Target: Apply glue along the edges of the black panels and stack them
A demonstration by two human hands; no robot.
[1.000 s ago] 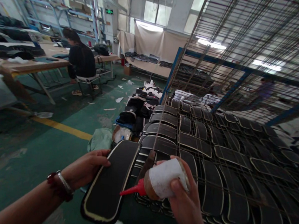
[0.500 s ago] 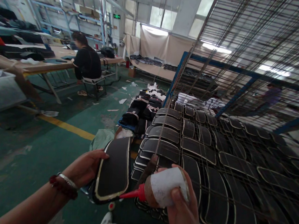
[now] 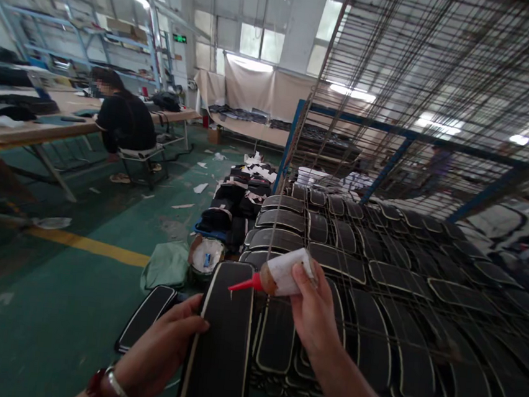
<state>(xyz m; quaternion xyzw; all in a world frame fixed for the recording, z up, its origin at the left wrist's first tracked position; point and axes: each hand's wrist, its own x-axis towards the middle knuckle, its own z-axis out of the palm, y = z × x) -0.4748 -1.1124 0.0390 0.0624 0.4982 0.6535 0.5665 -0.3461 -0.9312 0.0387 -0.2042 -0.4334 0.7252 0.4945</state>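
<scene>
My left hand (image 3: 169, 336) grips the left edge of a black rounded panel (image 3: 222, 350) with a pale line of glue along its rim. The thumb lies on the panel's face. My right hand (image 3: 317, 309) is wrapped round a glue bottle (image 3: 285, 272) with a white label and a red nozzle. The bottle is tilted on its side, its nozzle pointing left over the upper part of the panel. A thin pale strand hangs at the tip. Another black panel (image 3: 147, 318) with a pale rim lies left of my left hand.
Rows of similar panels (image 3: 375, 340) cover the rack to the right, below a raised wire grid (image 3: 427, 58) with a blue frame (image 3: 293, 142). A round tub (image 3: 205, 256) and green cloth (image 3: 167, 265) sit ahead. Black bundles (image 3: 231, 198) line the floor. A seated person (image 3: 125, 116) works at a table.
My right hand has raised the bottle, moving its nozzle from the panel's bottom edge to over its upper part. The view has shifted right, and a second panel and the tub now show clearly.
</scene>
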